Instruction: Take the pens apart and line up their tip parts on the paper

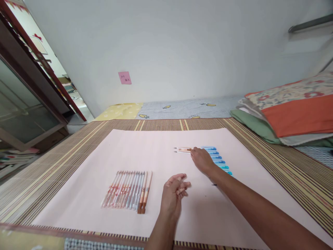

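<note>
On a pale pink sheet [156, 152], a row of clear and pinkish pens [125, 190] lies at the left, with two brown-ended pens [144, 192] at its right side. My left hand [176, 189] is near the sheet's middle, fingers curled round a small beige stick-like piece [179, 191]. Farther up and right, my right hand [201, 159] has its fingers closed on the end of a beige-and-brown pen [184, 149]. Another dark-tipped white pen [182, 152] lies just below it. Blue and teal pens [218, 161] form a column beside and partly behind my right hand.
A striped bamboo mat [85, 149] lies under the sheet. Folded bedding [293, 107] is piled at the right. Behind stands a white wall with a pink note [125, 77]; a glass-fronted cabinet [26, 104] is at the left.
</note>
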`<state>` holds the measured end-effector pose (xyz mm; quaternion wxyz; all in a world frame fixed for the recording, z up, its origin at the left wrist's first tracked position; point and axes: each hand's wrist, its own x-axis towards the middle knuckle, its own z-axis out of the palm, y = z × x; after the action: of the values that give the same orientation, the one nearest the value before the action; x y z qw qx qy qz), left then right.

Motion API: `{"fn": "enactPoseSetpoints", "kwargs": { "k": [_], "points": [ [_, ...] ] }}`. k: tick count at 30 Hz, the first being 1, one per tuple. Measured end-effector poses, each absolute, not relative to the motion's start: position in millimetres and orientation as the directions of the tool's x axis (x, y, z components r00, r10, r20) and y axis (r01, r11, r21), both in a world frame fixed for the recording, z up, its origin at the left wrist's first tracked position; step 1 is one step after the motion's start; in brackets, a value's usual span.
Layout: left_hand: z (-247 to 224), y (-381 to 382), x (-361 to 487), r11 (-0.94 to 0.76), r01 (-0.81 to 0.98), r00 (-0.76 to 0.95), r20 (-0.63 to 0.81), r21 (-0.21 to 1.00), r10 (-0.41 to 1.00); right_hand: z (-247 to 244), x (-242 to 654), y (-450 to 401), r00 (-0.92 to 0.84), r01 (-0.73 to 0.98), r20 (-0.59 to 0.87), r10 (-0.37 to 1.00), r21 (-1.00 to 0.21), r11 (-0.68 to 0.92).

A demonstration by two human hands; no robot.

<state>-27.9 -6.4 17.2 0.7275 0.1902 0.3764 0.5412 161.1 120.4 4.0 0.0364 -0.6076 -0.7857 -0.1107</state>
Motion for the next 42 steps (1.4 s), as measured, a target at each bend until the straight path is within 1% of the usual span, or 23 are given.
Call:
{"fn": "enactPoseSetpoints", "kwargs": {
  "k": [16, 30, 35, 38, 40, 42],
  "points": [
    [16.7, -7.6, -27.7, 0.344, -0.637, 0.140, -0.335, 0.690, 0.932, -3.2, 158.0, 124.1, -0.285, 0.954, 0.190, 0.939, 0.147, 0.260],
    [17.0, -8.1, -27.4, 0.351, -0.625, 0.144, -0.338, 0.697, 0.930, -1.5, 157.7, 125.8, -0.299, 0.953, 0.171, 0.939, 0.111, 0.283],
    [16.9, -8.0, -26.6, 0.358, -0.623, 0.140, -0.351, 0.695, 0.926, 2.9, 156.9, 122.5, -0.293, 0.956, 0.194, 0.936, 0.081, 0.282],
    [15.8, -7.6, -26.3, 0.361, -0.630, 0.146, -0.351, 0.688, 0.925, 11.3, 155.6, 124.4, -0.265, 0.964, 0.245, 0.932, 0.060, 0.259],
    [15.2, -7.5, -26.3, 0.362, -0.630, 0.147, -0.352, 0.687, 0.924, 17.5, 154.7, 130.2, -0.254, 0.964, 0.274, 0.927, -0.004, 0.265],
    [14.8, -7.4, -26.4, 0.365, -0.627, 0.148, -0.354, 0.689, 0.923, 21.9, 153.5, 139.1, -0.260, 0.953, 0.257, 0.931, -0.090, 0.291]
  ]
}}
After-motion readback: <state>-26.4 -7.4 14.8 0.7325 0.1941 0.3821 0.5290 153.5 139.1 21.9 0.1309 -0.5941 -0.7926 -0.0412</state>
